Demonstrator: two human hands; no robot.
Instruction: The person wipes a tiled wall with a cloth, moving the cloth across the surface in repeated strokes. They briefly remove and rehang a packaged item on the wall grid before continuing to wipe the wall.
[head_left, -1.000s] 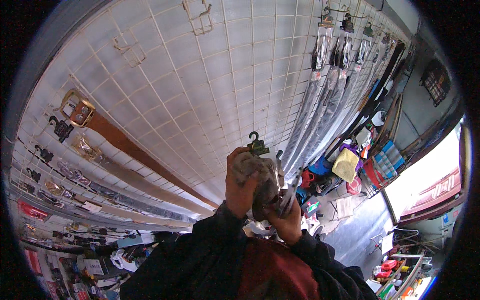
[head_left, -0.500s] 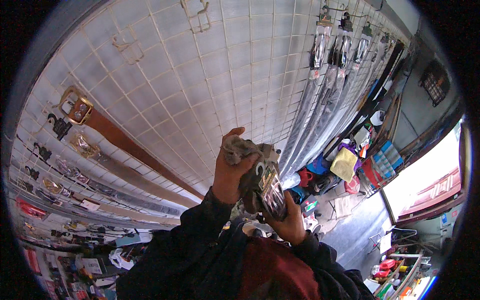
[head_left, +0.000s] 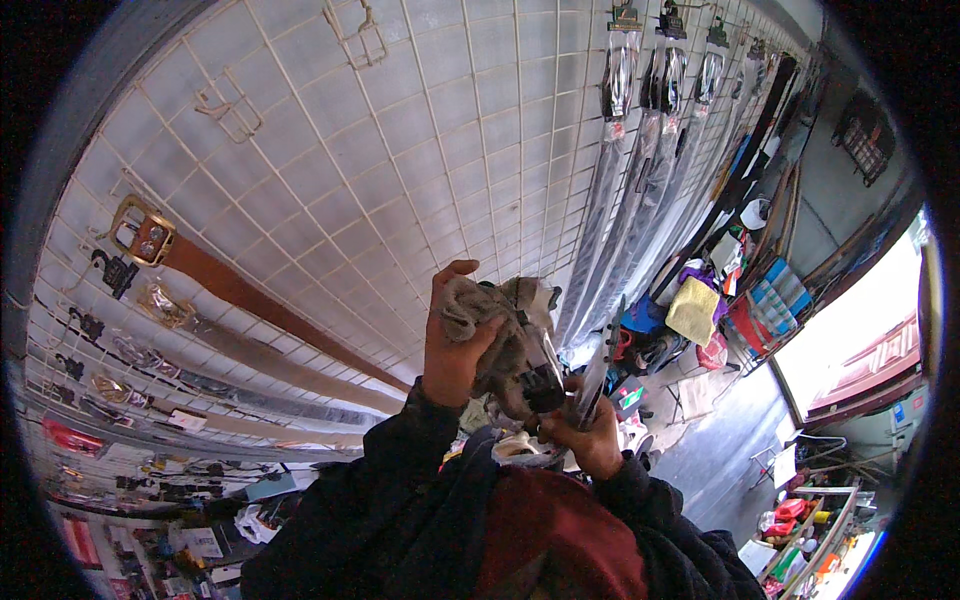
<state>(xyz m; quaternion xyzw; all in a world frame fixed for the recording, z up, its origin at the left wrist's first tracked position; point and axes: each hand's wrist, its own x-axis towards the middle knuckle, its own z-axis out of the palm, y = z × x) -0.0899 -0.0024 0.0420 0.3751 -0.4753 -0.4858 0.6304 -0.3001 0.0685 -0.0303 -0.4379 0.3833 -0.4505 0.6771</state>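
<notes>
**Grey-brown cloth point(head_left: 476, 309) and plastic-wrapped item point(head_left: 594, 388) are held before a white wire grid point(head_left: 440, 150)**

The left hand point(head_left: 455, 345) is closed on the cloth, which is bunched, with the thumb pressing over it and one finger pointing upward. The right hand point(head_left: 590, 442) grips the plastic-wrapped item between thumb and fingers; its clear plastic rises from this hand. Both things are in front of the person's chest, in the middle of the view. Between the hands there is also a shiny dark part point(head_left: 542, 388), but I cannot tell its exact shape. At the left, a brown belt point(head_left: 225, 285) with a gold-coloured buckle point(head_left: 140, 230) hangs on the grid; at the right, wrapped belts point(head_left: 620, 75) hang.
</notes>
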